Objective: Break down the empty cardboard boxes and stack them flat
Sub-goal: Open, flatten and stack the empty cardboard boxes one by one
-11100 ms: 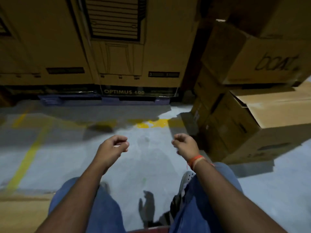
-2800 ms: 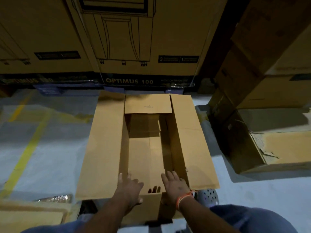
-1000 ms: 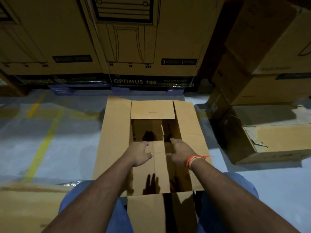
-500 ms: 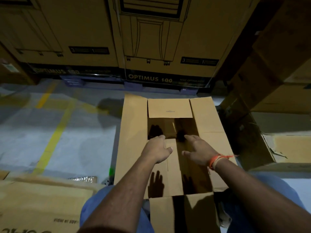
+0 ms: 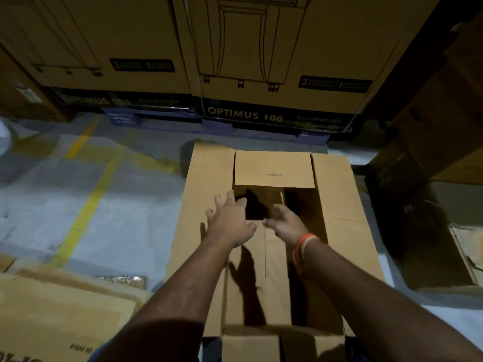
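Observation:
An open brown cardboard box stands on the floor in front of me, its top flaps spread outward and its inside empty. My left hand reaches over the box's left inner edge with fingers spread and holds nothing. My right hand, with an orange band at the wrist, hovers beside it over the box's inside, fingers loosely extended. Both hands cast shadows on the box bottom. Flattened cardboard lies on the floor at lower left.
Large printed cartons marked OPTIMUS 100 form a wall behind the box. More stacked brown boxes stand at the right, one torn box low beside the open one. Grey floor with yellow lines stretches left.
Both hands have moved further forward over the open box and the left hand's fingers have spread. The view has leaned closer to the box.

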